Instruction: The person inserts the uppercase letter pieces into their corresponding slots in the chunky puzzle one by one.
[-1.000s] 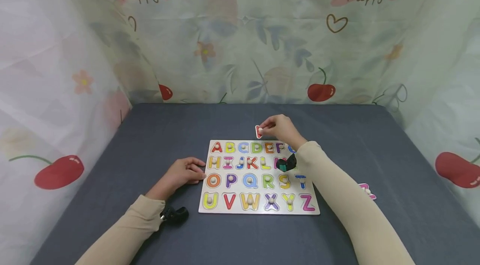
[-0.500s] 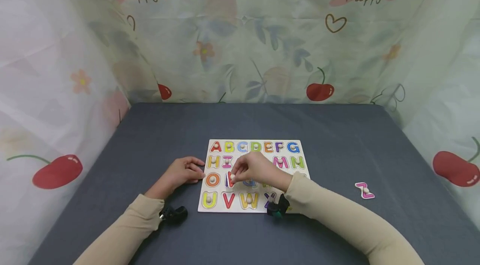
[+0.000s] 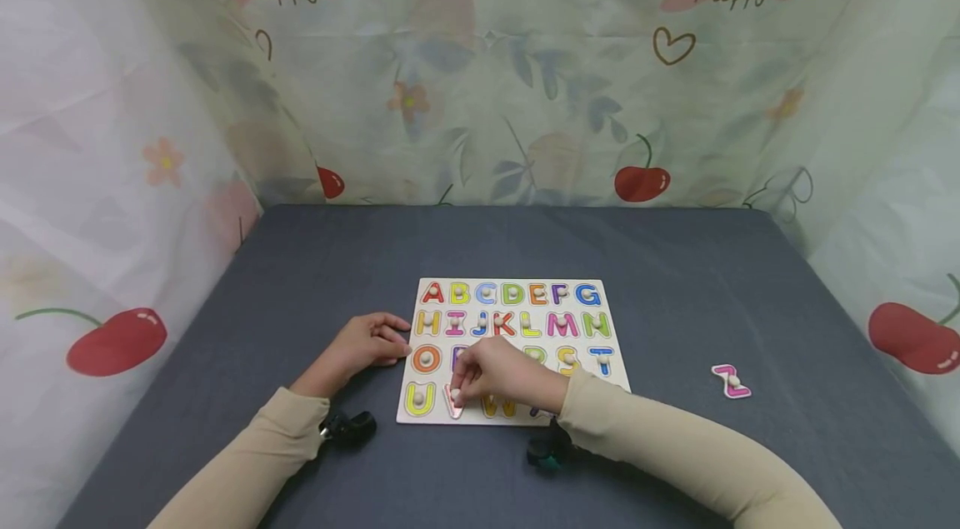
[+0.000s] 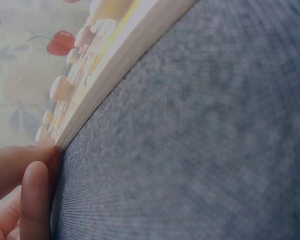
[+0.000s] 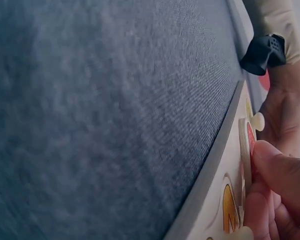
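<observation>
A white alphabet puzzle board point(image 3: 442, 341) with coloured, knobbed letters lies on the table. My right hand point(image 3: 506, 369) pinches the red letter V puzzle piece point(image 3: 452, 410) between thumb and fingers, over the V's place in the bottom row. In the right wrist view, this letter V piece point(image 5: 245, 150) sits slightly raised and tilted against the board's face. My left hand point(image 3: 366, 343) rests on the table at the board's left side, and its fingertips touch the edge; the left wrist view shows those fingers point(image 4: 36, 190) right at the board's side point(image 4: 105, 82). The right hand and forearm hide several letters.
A loose pink letter Z piece point(image 3: 732, 381) lies on the dark grey tablecloth point(image 3: 675, 287) to the right of the board. Black wrist cameras point(image 3: 348, 431) hang at both cuffs. A patterned curtain point(image 3: 487, 79) stands behind the table and along both sides.
My right hand has brought the red V piece from beyond the board's far edge down over the board to the bottom row. The left hand stays at the board's left edge.
</observation>
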{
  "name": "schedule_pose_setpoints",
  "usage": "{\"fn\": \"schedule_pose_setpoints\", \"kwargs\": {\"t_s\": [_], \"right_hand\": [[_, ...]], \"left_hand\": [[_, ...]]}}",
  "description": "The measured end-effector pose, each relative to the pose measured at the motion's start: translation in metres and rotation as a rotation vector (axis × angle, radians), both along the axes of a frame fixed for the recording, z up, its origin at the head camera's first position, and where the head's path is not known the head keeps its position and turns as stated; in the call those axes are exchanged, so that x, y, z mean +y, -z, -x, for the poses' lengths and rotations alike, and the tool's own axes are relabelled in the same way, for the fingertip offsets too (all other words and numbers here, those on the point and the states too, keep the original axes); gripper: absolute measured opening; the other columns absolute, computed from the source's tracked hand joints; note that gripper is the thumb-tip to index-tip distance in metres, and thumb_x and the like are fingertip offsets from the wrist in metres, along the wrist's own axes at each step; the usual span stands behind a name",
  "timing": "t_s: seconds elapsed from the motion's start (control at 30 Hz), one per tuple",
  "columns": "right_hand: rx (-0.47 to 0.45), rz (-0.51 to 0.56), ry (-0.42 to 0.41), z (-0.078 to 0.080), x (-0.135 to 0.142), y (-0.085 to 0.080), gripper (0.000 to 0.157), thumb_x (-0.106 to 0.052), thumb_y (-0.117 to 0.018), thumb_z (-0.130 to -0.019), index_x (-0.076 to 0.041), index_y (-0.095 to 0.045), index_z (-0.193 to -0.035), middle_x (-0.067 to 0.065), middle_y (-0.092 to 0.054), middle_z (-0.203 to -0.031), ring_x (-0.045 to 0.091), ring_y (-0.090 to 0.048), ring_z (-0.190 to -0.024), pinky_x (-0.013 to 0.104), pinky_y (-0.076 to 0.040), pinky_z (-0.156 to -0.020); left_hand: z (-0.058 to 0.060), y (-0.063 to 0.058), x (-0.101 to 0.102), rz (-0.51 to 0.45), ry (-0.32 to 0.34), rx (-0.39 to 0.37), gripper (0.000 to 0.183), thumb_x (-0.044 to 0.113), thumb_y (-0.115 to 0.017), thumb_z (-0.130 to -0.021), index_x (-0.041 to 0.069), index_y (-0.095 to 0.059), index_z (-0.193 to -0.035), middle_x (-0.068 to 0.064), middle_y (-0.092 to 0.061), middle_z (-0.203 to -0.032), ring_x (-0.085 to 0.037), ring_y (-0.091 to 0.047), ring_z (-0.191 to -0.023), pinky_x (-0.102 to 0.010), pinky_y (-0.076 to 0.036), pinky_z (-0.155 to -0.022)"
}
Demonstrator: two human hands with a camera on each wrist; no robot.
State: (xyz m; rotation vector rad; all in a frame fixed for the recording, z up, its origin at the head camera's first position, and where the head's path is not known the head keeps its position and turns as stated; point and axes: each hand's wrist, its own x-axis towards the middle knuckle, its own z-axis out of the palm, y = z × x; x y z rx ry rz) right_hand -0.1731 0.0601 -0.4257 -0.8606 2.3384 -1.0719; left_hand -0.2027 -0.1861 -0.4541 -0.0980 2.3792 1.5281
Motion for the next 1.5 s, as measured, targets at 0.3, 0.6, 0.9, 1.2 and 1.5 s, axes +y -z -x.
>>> {"fn": "schedule_pose_setpoints", "kwargs": {"t_s": [0.3,0.6,0.9,1.2,1.5], "right_hand": [[0.045,-0.042,-0.034,0.004,-0.002,0.001,0.009,-0.006,-0.078,-0.079,-0.011,-0.072,-0.076,-0.007,-0.066,-0.068,0.001,-0.058,-0.06,0.017,-0.048,-0.059],[0.041,-0.098,-0.003,0.004,-0.004,0.0,0.011,-0.009,-0.08,-0.078,-0.014,-0.071,-0.074,-0.008,-0.063,-0.064,0.001,-0.055,-0.058,0.017,-0.045,-0.056],[0.012,-0.096,-0.002,0.005,-0.004,0.001,0.013,-0.009,-0.08,-0.077,-0.014,-0.069,-0.075,-0.006,-0.063,-0.063,0.002,-0.054,-0.057,0.017,-0.043,-0.055],[0.015,-0.103,-0.02,0.007,-0.005,0.003,0.018,-0.013,-0.085,-0.072,-0.015,-0.069,-0.078,-0.007,-0.061,-0.063,0.003,-0.054,-0.057,0.017,-0.042,-0.054],[-0.017,-0.017,0.006,0.007,0.018,-0.01,0.023,-0.019,-0.083,-0.076,-0.012,-0.071,-0.093,-0.006,-0.065,-0.072,0.007,-0.06,-0.065,0.021,-0.047,-0.06]], "left_hand": [[0.0,0.0,0.0,0.0,0.001,0.003,0.042,0.009,-0.078,-0.079,-0.001,-0.061,-0.116,-0.004,-0.068,-0.081,-0.01,-0.063,-0.07,-0.024,-0.055,-0.065],[0.0,0.0,0.0,-0.006,0.01,0.007,0.042,0.01,-0.079,-0.079,-0.001,-0.061,-0.116,-0.004,-0.068,-0.082,-0.01,-0.064,-0.07,-0.024,-0.055,-0.065],[0.001,0.0,-0.001,-0.011,0.005,0.004,0.042,0.009,-0.078,-0.079,0.0,-0.061,-0.116,-0.003,-0.068,-0.081,-0.01,-0.064,-0.07,-0.024,-0.055,-0.065],[0.0,0.0,0.0,-0.016,-0.006,-0.001,0.04,0.008,-0.078,-0.08,0.0,-0.062,-0.115,-0.004,-0.067,-0.081,-0.01,-0.064,-0.07,-0.025,-0.055,-0.065],[0.0,-0.001,0.001,0.001,-0.008,-0.002,0.041,0.011,-0.079,-0.079,0.0,-0.062,-0.115,-0.005,-0.067,-0.082,-0.01,-0.063,-0.071,-0.025,-0.055,-0.065]]}}
